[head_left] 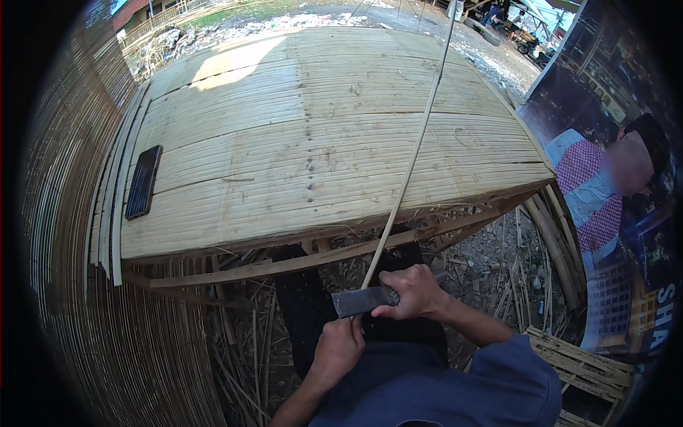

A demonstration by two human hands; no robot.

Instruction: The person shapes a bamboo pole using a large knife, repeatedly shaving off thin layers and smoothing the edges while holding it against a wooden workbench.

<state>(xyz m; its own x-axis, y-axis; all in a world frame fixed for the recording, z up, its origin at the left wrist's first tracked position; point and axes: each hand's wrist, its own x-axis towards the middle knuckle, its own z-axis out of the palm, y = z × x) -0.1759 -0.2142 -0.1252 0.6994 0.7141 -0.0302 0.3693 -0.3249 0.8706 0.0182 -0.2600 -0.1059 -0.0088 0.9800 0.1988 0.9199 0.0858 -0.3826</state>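
Note:
A broad dark knife (356,301) with a squared-off end lies crosswise over my lap. My right hand (413,293) is closed round its handle, thumb on top, and the blade points left. My left hand (337,349) is closed just below the blade, gripping the near end of a long thin bamboo strip (404,188). The strip passes by the blade and slants up and away over the bamboo platform (263,171), toward the far right. Where the blade meets the strip, the contact is partly hidden, so I cannot tell whether it cuts in.
A dark phone (144,181) lies at the platform's left side. A woven bamboo screen (71,185) rises on the left, and a printed banner (605,192) hangs on the right. Bamboo scraps litter the ground under the platform. A slatted bamboo bench (580,363) stands at lower right.

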